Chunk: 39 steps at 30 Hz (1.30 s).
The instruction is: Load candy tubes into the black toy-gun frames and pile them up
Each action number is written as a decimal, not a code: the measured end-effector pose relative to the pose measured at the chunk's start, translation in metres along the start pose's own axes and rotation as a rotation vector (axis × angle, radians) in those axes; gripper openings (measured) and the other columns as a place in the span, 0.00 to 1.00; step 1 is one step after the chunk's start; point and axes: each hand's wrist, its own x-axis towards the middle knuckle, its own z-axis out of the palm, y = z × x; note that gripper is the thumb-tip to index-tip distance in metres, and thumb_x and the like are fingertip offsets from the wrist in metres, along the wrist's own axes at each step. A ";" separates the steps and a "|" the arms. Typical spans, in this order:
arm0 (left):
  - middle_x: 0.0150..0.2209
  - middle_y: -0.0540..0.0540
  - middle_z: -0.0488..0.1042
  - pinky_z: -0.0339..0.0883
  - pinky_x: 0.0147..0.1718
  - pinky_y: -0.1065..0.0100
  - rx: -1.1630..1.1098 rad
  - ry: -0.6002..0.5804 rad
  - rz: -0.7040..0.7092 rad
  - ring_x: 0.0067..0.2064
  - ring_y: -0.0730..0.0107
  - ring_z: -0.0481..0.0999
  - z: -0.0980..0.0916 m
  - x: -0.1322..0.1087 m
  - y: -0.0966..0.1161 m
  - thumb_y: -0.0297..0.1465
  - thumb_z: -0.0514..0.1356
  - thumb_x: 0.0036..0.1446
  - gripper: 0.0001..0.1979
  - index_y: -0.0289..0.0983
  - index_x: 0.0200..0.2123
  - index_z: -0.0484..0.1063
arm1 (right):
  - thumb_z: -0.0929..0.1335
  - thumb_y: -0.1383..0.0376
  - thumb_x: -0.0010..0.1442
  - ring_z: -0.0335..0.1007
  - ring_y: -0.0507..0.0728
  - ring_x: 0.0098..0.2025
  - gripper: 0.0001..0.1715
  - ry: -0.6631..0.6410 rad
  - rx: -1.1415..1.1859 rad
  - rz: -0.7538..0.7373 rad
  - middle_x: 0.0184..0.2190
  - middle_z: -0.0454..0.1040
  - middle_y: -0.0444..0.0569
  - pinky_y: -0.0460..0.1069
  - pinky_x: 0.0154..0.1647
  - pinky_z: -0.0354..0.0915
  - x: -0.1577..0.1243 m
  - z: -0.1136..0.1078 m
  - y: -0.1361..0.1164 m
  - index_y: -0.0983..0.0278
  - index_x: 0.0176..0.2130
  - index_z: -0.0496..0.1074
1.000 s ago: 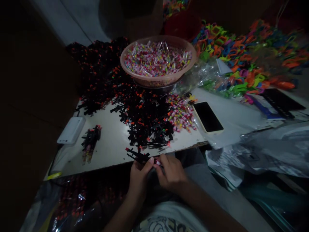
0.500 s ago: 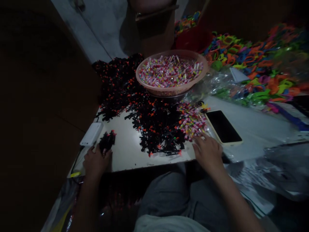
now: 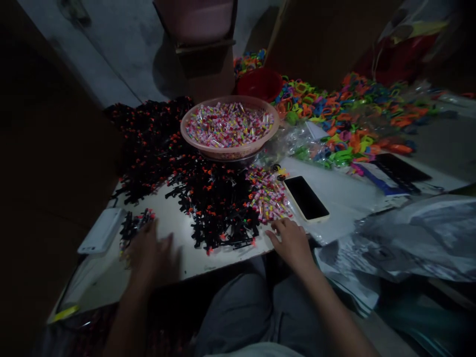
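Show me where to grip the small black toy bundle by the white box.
Probably pinch the small bundle of black plastic toy pieces across its narrow middle, fingers coming from above and its right: it lies flat and long, and the white rectangular box sits close on its left.

Left hand [image 3: 150,253] blurred, fingers [image 3: 168,244] spread — right hand [image 3: 293,243] palm-down.

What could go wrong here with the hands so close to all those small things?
The right hand lies close to the phone, near the front edge of the board; a careless sweep might knock it off. The left hand hovers by a small bundle of black toy pieces; a nudge could scatter it. Dim light may hide loose wrapped candies.
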 end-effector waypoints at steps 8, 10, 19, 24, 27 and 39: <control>0.46 0.35 0.70 0.66 0.49 0.53 -0.358 -0.172 0.037 0.47 0.54 0.72 0.029 -0.032 0.064 0.37 0.54 0.56 0.21 0.33 0.50 0.70 | 0.59 0.65 0.64 0.69 0.61 0.40 0.14 0.061 0.425 0.061 0.38 0.72 0.57 0.53 0.41 0.62 -0.013 0.007 0.007 0.68 0.48 0.64; 0.45 0.36 0.70 0.70 0.43 0.58 -0.454 -0.188 -0.037 0.43 0.58 0.74 0.027 -0.030 0.055 0.35 0.57 0.53 0.21 0.33 0.49 0.70 | 0.59 0.63 0.64 0.69 0.60 0.42 0.13 0.044 0.650 0.031 0.39 0.73 0.55 0.53 0.43 0.64 -0.021 0.006 0.001 0.65 0.47 0.64; 0.44 0.39 0.77 0.67 0.46 0.58 -0.468 -0.271 -0.171 0.45 0.54 0.76 -0.005 -0.038 0.032 0.29 0.60 0.44 0.25 0.37 0.50 0.71 | 0.58 0.59 0.67 0.67 0.54 0.38 0.10 -0.198 1.144 -0.103 0.35 0.69 0.46 0.48 0.41 0.62 -0.048 0.007 -0.059 0.61 0.43 0.63; 0.41 0.41 0.79 0.70 0.43 0.62 -1.087 -0.225 -0.445 0.44 0.56 0.77 -0.021 -0.060 0.063 0.35 0.67 0.40 0.25 0.36 0.44 0.72 | 0.57 0.60 0.67 0.66 0.53 0.37 0.09 -0.251 1.191 -0.119 0.34 0.68 0.46 0.47 0.40 0.62 -0.057 0.000 -0.076 0.61 0.43 0.62; 0.41 0.41 0.78 0.73 0.38 0.65 -1.461 -0.342 -0.654 0.39 0.61 0.79 -0.028 -0.077 0.096 0.36 0.69 0.39 0.25 0.36 0.43 0.71 | 0.58 0.62 0.66 0.66 0.53 0.39 0.08 -0.247 1.179 -0.168 0.37 0.69 0.47 0.47 0.42 0.63 -0.060 -0.010 -0.084 0.60 0.44 0.61; 0.33 0.45 0.79 0.73 0.34 0.69 -1.608 -0.358 -0.623 0.34 0.67 0.79 -0.033 -0.093 0.139 0.31 0.72 0.38 0.27 0.35 0.43 0.68 | 0.61 0.64 0.65 0.71 0.53 0.41 0.06 -0.032 1.207 -0.144 0.39 0.72 0.48 0.47 0.42 0.66 -0.065 -0.009 -0.082 0.59 0.44 0.62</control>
